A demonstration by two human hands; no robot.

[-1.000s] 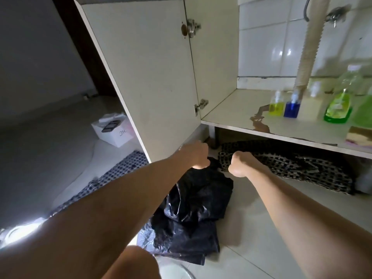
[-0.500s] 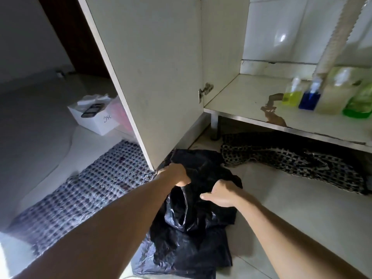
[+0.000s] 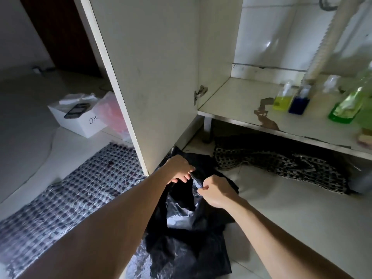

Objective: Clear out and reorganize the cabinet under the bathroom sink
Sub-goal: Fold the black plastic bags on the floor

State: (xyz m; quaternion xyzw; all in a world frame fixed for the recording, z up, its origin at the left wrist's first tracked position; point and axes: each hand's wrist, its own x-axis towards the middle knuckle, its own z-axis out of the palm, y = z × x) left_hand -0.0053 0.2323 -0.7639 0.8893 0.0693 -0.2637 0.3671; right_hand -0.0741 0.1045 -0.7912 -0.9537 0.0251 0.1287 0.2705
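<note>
A black plastic bag (image 3: 187, 234) lies crumpled on the tiled floor in front of the open cabinet. My left hand (image 3: 180, 168) grips its upper edge on the left. My right hand (image 3: 215, 191) pinches the edge on the right, close beside the left hand. The cabinet shelf (image 3: 237, 103) carries a yellow bottle (image 3: 282, 99), a blue bottle (image 3: 300, 102), a pale bottle (image 3: 322, 97) and a green bottle (image 3: 348, 105) near the back right. A black-and-white checked cloth (image 3: 281, 160) lies on the floor under the shelf.
The open cabinet door (image 3: 145, 77) stands just left of my hands. A checked floor mat (image 3: 70, 190) lies to the left. Farther left sits a white box (image 3: 80, 119) with a phone on it, next to a pink bag (image 3: 112, 115). A ribbed drain hose (image 3: 326, 37) drops to the shelf.
My hands drew back from the checked cloth under the shelf toward me and took hold of the black bag's upper edge. The view shifted down and left.
</note>
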